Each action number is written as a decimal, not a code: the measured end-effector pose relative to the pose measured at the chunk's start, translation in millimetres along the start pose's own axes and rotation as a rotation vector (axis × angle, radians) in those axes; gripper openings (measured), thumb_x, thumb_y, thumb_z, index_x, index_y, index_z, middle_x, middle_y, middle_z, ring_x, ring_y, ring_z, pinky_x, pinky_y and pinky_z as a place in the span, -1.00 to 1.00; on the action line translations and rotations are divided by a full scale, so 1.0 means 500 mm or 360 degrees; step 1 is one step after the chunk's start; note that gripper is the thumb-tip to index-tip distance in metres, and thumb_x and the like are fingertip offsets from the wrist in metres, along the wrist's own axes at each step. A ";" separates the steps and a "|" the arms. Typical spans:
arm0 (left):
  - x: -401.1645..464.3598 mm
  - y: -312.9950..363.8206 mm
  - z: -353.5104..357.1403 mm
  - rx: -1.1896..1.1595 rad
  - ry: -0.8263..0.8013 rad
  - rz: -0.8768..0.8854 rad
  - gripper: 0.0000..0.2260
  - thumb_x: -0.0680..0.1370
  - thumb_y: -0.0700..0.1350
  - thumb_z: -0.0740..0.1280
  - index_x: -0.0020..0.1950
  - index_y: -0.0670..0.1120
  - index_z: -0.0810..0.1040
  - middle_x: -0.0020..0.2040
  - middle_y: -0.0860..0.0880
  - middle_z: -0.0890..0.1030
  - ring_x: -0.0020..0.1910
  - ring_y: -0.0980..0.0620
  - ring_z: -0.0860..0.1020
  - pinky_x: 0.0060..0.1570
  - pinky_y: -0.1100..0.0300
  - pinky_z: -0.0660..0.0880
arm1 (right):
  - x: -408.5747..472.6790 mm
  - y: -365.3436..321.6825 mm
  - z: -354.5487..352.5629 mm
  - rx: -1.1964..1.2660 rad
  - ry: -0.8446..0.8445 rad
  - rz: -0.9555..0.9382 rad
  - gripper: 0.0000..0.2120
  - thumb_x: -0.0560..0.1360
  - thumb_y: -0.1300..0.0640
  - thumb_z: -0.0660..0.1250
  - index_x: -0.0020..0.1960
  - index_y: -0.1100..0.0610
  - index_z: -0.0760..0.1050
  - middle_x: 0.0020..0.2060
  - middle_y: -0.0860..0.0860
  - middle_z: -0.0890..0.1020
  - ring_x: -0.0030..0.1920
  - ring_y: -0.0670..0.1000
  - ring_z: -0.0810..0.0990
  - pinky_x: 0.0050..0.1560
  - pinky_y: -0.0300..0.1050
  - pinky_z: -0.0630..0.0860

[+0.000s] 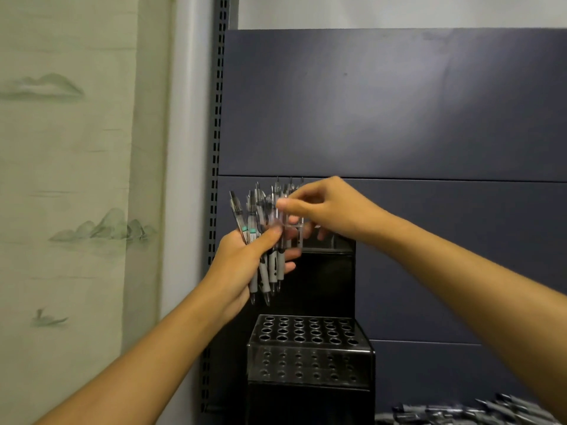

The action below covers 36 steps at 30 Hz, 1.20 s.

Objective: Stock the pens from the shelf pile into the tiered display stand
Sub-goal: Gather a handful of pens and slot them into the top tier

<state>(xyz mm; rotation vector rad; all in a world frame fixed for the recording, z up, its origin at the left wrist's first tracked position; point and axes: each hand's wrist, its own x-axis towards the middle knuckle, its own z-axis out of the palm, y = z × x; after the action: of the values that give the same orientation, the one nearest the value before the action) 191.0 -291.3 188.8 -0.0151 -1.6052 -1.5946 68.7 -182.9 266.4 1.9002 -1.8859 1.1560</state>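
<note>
1. The black tiered display stand (pixel 310 348) with round holes stands against the dark blue metal back panel (pixel 399 118); every hole on its near tier shows empty.
2. The left hand (pixel 245 262) is clenched around a fanned bundle of grey-gripped clear-barrelled click pens (pixel 264 240), tips down, above the stand's left side.
3. The right hand (pixel 325 207) pinches the top of 1 pen in that bundle, partly hiding the stand's far upper tier.
4. A loose pile of grey pens (pixel 469 414) lies on the shelf at near right.
5. A slotted grey upright (pixel 218 118) and pale landscape wallpaper (pixel 76 179) are to the left.
6. No writing can be read.
</note>
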 end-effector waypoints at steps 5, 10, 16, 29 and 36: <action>0.010 -0.002 0.026 -0.0038 0.0031 0.0030 -0.81 0.61 -0.13 0.27 0.18 -0.09 0.58 0.01 -0.14 0.73 0.00 -0.08 0.71 -0.02 0.01 0.63 | -0.013 0.021 0.011 -0.0018 0.0140 -0.0011 -0.74 0.51 -0.09 0.40 0.04 0.08 0.64 -0.26 -0.06 0.68 -0.30 -0.16 0.64 -0.32 -0.33 0.57; 0.019 -0.001 0.018 -0.0083 -0.0001 -0.0047 -0.77 0.60 -0.11 0.30 0.21 -0.17 0.59 0.04 -0.14 0.72 0.03 -0.11 0.70 0.02 -0.02 0.61 | -0.007 0.031 0.018 -0.0062 0.0237 -0.0003 -0.81 0.56 -0.09 0.35 0.01 0.00 0.65 -0.31 -0.14 0.63 -0.30 -0.27 0.60 -0.30 -0.45 0.46; 0.019 -0.005 -0.009 -0.0079 -0.0053 -0.0131 -0.78 0.57 -0.12 0.33 0.18 -0.14 0.60 0.07 -0.09 0.72 0.04 -0.10 0.70 -0.04 0.06 0.66 | 0.030 0.003 -0.021 0.0415 0.0565 0.0019 -0.86 0.61 0.03 0.31 0.04 0.07 0.60 -0.19 0.01 0.69 -0.27 0.01 0.71 -0.34 -0.19 0.58; 0.007 -0.019 -0.045 0.0145 -0.0081 -0.0058 -0.69 0.49 0.01 0.33 0.21 -0.03 0.56 0.10 0.02 0.71 0.06 -0.02 0.69 -0.05 0.12 0.65 | 0.090 0.102 -0.066 0.0164 0.0851 0.0264 -0.68 0.61 0.07 0.33 0.30 0.20 0.53 -0.08 0.09 0.67 -0.30 0.01 0.71 -0.27 -0.17 0.67; 0.005 -0.026 -0.045 0.0107 -0.0035 -0.0077 -0.80 0.56 -0.02 0.31 0.15 -0.04 0.56 0.09 0.00 0.71 0.06 -0.04 0.70 -0.04 0.07 0.66 | 0.096 0.116 -0.039 0.0087 0.0740 0.0263 -0.65 0.60 0.06 0.32 0.32 0.21 0.52 -0.05 0.11 0.68 -0.29 -0.03 0.70 -0.26 -0.19 0.67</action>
<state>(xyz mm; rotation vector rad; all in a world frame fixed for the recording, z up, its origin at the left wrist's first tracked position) 194.3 -313.5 176.0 0.0424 -1.6872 -1.5812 1.7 -214.4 289.8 1.3577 -1.7801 1.5519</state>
